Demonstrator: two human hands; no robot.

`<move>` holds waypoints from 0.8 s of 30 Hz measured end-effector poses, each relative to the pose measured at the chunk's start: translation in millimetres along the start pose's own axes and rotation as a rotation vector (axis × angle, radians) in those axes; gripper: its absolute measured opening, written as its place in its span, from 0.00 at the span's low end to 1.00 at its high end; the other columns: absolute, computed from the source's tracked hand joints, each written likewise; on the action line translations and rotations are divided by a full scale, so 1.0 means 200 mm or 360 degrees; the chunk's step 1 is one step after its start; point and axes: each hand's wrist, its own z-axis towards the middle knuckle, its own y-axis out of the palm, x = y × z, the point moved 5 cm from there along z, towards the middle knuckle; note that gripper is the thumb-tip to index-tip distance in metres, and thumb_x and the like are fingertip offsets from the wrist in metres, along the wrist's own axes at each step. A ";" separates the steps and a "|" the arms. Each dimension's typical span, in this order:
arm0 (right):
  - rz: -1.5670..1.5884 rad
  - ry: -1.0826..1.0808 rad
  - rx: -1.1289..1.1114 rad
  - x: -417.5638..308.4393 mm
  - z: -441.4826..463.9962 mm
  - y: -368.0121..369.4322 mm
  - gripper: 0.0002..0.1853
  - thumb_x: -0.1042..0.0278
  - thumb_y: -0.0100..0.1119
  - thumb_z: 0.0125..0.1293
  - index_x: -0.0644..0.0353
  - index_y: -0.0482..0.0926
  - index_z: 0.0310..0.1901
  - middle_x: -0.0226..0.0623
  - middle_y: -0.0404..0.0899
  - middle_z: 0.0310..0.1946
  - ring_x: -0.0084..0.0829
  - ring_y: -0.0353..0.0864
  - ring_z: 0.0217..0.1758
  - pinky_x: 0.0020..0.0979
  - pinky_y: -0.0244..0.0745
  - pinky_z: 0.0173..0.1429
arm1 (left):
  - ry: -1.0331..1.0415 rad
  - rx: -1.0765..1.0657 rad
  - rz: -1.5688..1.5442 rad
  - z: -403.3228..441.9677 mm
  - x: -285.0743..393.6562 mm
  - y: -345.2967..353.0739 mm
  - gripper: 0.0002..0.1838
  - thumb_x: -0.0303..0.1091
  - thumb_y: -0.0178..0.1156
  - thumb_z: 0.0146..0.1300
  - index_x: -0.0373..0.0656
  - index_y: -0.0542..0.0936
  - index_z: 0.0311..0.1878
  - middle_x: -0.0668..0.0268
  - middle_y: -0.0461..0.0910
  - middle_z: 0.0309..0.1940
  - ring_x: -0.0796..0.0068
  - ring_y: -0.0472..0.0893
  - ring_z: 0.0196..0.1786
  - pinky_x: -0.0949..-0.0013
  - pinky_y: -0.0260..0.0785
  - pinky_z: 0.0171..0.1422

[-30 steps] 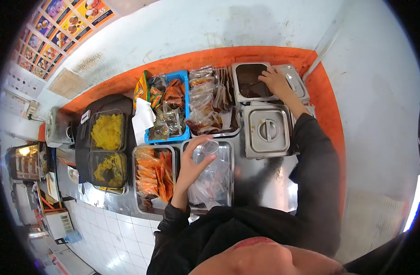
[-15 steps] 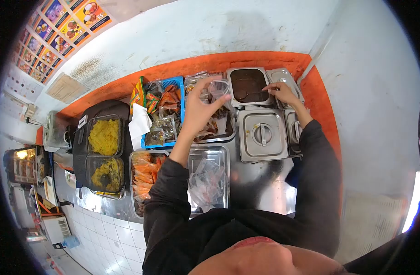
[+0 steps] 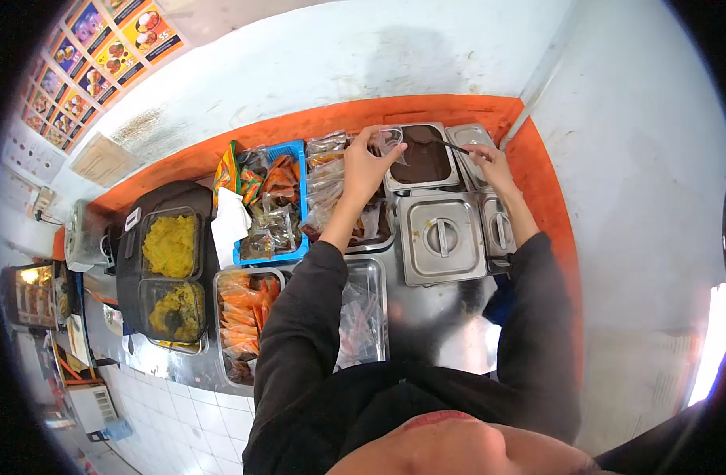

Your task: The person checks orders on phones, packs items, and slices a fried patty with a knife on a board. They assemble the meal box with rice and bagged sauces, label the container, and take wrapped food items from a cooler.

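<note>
My left hand [image 3: 366,168] is pinched around a small clear plastic bag [image 3: 389,142], its mouth spread between thumb and fingers. It hovers at the left edge of a steel pan of dark brown sauce [image 3: 423,162]. From the right, my right hand [image 3: 490,165] grips the dark handle of a ladle [image 3: 456,148], which reaches over the sauce. The ladle's bowl is hard to tell apart from the brown sauce. Partly behind my left forearm lies a tray of filled clear bags [image 3: 326,178].
Lidded steel pans [image 3: 443,237] stand just nearer than the sauce. Leftward are a blue basket of packets [image 3: 292,252], a tray of orange-filled bags [image 3: 238,317], a tray of flat clear bags [image 3: 364,321] and tubs of yellow food [image 3: 170,245]. A wall [image 3: 616,198] rises at right.
My left hand has brought the bag rightward to the sauce pan's edge. The ladle's handle now shows above the pan, angled differently. The whole view has shifted slightly.
</note>
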 end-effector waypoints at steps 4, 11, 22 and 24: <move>-0.0163 0.0060 0.0137 0.07 -0.05 -0.03 0.11 0.73 0.56 0.62 0.57 0.84 0.45 0.33 0.81 0.29 0.23 0.74 0.33 0.26 0.68 0.44 | 0.0075 0.0036 -0.0106 0.02 -0.04 0.09 0.23 0.37 0.73 0.50 0.37 0.79 0.47 0.61 0.83 0.38 0.73 0.80 0.39 0.69 0.71 0.49; -0.0167 -0.0004 0.0312 0.01 -0.09 -0.08 0.11 0.73 0.56 0.62 0.58 0.84 0.44 0.37 0.82 0.30 0.25 0.77 0.36 0.27 0.70 0.47 | 0.0109 -0.0040 -0.0038 0.00 -0.17 0.26 0.24 0.34 0.75 0.44 0.35 0.79 0.45 0.57 0.82 0.35 0.67 0.82 0.37 0.67 0.74 0.45; -0.0221 -0.0140 0.0213 -0.28 -0.11 -0.06 0.11 0.70 0.55 0.65 0.61 0.83 0.45 0.32 0.84 0.37 0.25 0.77 0.42 0.27 0.69 0.51 | 0.0064 -0.0143 0.0021 -0.02 -0.19 0.31 0.25 0.36 0.74 0.46 0.34 0.79 0.46 0.56 0.83 0.37 0.66 0.82 0.40 0.66 0.74 0.47; -0.0698 -0.0297 0.0353 -0.35 -0.15 -0.05 0.10 0.68 0.54 0.65 0.52 0.84 0.44 0.34 0.83 0.41 0.35 0.77 0.47 0.39 0.63 0.56 | 0.0089 -0.0101 0.0039 -0.02 -0.18 0.30 0.25 0.35 0.75 0.45 0.34 0.79 0.46 0.56 0.83 0.36 0.67 0.82 0.40 0.66 0.74 0.46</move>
